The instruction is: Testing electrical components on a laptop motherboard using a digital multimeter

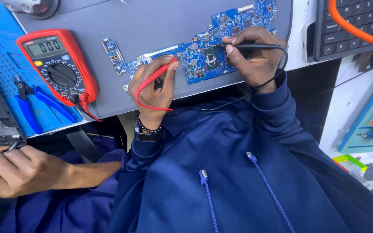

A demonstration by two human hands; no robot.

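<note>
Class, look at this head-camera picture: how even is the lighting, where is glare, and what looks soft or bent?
Head view: bright, even light on the blue circuit board; faint sheen on the multimeter screen; both hands, left and right, sharp with soft shadows; the keyboard edge tilts near the frame corner.

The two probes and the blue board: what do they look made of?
Red probe in the left hand: apparently smooth plastic. Black probe in the right hand: matte, probably plastic or rubber. Blue board: rigid lacquered laminate, studded with metal parts and chips.
</note>
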